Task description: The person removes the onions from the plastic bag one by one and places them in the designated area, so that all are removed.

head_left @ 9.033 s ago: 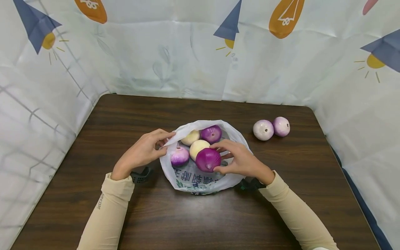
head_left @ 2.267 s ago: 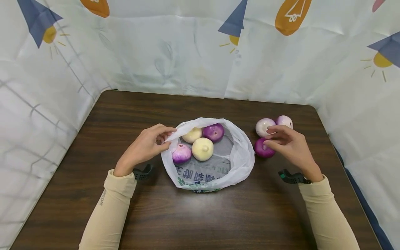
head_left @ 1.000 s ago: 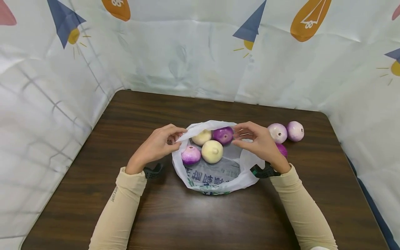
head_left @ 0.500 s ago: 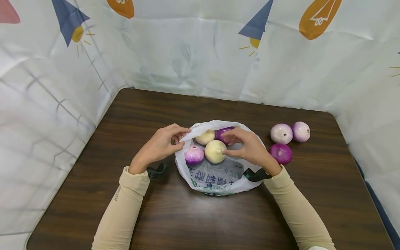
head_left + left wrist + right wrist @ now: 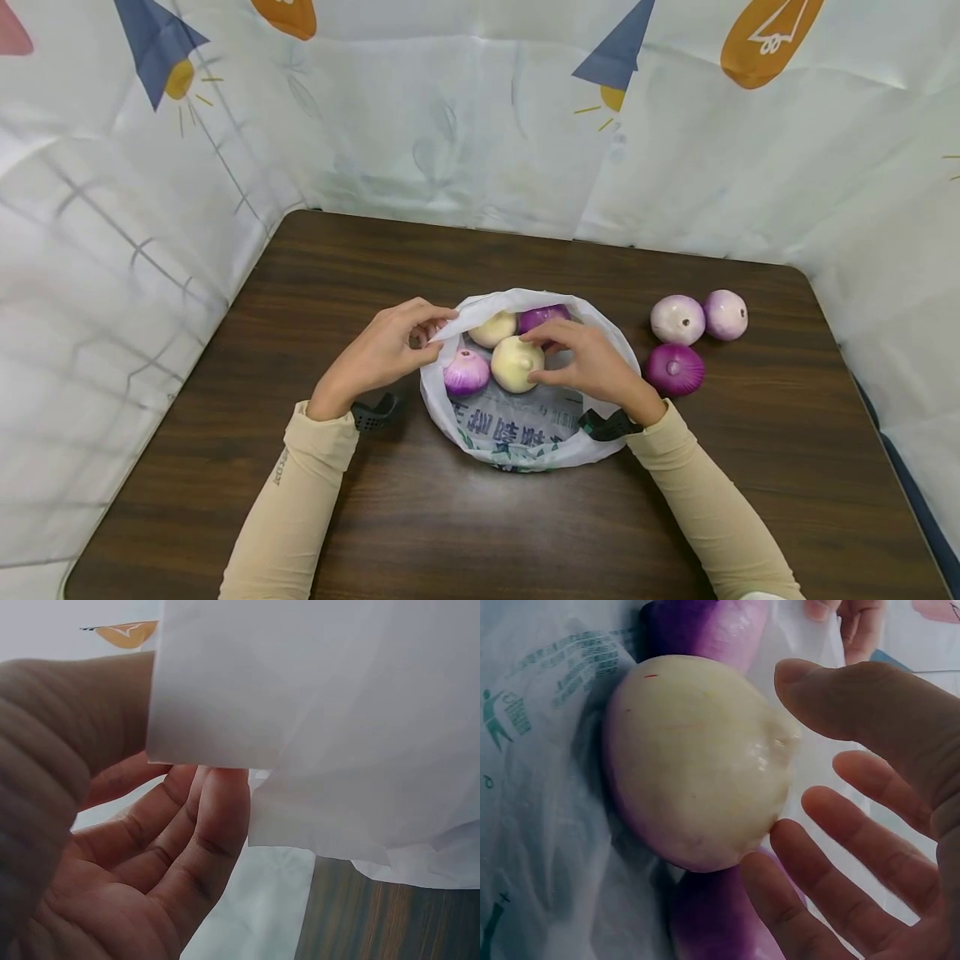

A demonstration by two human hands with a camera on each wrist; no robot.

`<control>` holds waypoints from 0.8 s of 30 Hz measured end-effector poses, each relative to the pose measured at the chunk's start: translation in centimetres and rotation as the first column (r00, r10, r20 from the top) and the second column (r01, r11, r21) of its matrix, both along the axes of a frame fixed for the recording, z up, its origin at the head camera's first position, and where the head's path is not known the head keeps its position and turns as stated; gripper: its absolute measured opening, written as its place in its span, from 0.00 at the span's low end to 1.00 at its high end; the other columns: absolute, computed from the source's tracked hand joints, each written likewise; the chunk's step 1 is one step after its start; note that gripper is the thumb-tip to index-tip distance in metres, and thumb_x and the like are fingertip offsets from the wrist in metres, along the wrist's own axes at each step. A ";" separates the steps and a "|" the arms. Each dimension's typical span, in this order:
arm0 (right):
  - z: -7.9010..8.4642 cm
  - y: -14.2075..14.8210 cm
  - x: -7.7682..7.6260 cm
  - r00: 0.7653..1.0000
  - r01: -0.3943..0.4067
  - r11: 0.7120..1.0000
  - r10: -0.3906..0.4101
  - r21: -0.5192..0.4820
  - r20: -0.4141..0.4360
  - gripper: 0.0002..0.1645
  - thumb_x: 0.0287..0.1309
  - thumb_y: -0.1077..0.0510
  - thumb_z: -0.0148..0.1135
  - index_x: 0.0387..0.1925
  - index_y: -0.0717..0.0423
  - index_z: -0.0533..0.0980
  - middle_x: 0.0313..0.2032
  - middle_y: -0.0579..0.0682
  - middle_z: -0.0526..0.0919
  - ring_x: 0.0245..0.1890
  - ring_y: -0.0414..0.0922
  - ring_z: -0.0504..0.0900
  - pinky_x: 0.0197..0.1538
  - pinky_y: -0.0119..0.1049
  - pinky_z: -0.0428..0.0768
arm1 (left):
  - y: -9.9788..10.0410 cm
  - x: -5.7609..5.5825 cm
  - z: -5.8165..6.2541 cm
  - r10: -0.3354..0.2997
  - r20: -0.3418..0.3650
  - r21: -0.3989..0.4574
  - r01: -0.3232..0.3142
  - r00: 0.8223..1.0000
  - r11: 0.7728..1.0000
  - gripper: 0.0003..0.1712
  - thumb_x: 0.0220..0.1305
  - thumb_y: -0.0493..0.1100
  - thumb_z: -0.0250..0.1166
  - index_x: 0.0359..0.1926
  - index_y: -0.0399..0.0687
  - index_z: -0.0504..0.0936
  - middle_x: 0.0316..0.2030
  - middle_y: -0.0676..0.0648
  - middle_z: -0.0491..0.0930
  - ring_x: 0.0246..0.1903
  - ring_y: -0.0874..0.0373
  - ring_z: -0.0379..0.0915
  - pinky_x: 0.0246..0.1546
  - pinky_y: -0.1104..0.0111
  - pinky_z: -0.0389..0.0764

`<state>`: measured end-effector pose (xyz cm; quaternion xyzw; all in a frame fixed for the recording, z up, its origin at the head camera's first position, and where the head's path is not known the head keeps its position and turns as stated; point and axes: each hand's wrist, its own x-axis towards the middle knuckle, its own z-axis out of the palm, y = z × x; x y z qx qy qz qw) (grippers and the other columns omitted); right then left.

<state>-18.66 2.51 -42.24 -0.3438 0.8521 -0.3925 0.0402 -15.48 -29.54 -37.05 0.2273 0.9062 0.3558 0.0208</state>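
My left hand (image 5: 378, 360) pinches the left rim of a white plastic bag (image 5: 517, 457); in the left wrist view the bag's film (image 5: 225, 705) lies between thumb and fingers. Inside the bag are a pale onion (image 5: 513, 365) in front, another pale one (image 5: 493, 330) behind it, a dark purple onion (image 5: 542, 317) at the back and a pink-purple onion (image 5: 466, 372) at the left. My right hand (image 5: 588, 362) reaches in over the front pale onion. In the right wrist view its thumb and fingers are spread apart, fingertips right at that onion's edge (image 5: 690, 765).
On the dark wooden table (image 5: 465, 542), right of the bag, a purple onion (image 5: 674, 369) sits before two whitish-purple onions (image 5: 677, 319) that stand side by side. White printed curtains (image 5: 465, 125) hang along the table's back and sides.
My right hand has taken a purple onion from the bag, set it beside the two whitish ones and come back to the front pale onion. The left hand has stayed at the rim.
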 end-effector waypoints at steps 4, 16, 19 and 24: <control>-0.4 0.0 0.1 1.000 0.009 1.000 -0.009 0.006 -0.012 0.29 0.47 0.55 0.83 0.53 0.50 0.85 0.50 0.47 0.89 0.43 0.43 0.87 0.50 0.45 0.88 | 0.1 0.0 -0.1 -0.002 -0.007 0.000 0.002 1.000 1.000 0.24 0.63 0.32 0.68 0.61 0.43 0.83 0.41 0.47 0.82 0.39 0.58 0.76 0.43 0.67 0.81; -0.9 0.0 0.1 0.999 0.016 1.000 -0.016 0.022 -0.029 0.26 0.47 0.54 0.83 0.51 0.48 0.86 0.46 0.45 0.89 0.38 0.46 0.85 0.44 0.44 0.85 | 0.2 -0.3 -0.5 -0.007 -0.033 0.015 0.008 0.999 1.000 0.24 0.62 0.32 0.67 0.60 0.44 0.84 0.42 0.48 0.82 0.39 0.59 0.77 0.42 0.68 0.82; -1.0 -0.1 0.1 0.999 0.019 0.999 -0.019 0.027 -0.030 0.25 0.47 0.54 0.83 0.50 0.48 0.86 0.46 0.46 0.89 0.38 0.46 0.84 0.45 0.44 0.85 | 0.2 -0.3 -0.6 -0.004 -0.024 0.013 0.005 1.000 1.000 0.24 0.62 0.32 0.67 0.60 0.44 0.83 0.42 0.48 0.82 0.39 0.59 0.77 0.42 0.68 0.81; -1.2 -0.2 0.0 0.999 0.022 1.000 -0.022 0.021 -0.025 0.24 0.47 0.54 0.83 0.49 0.46 0.87 0.47 0.47 0.88 0.40 0.45 0.84 0.46 0.43 0.85 | 0.1 -0.4 -0.5 0.006 -0.012 0.003 -0.006 1.000 1.000 0.25 0.62 0.32 0.67 0.61 0.44 0.83 0.42 0.48 0.82 0.39 0.58 0.76 0.42 0.69 0.80</control>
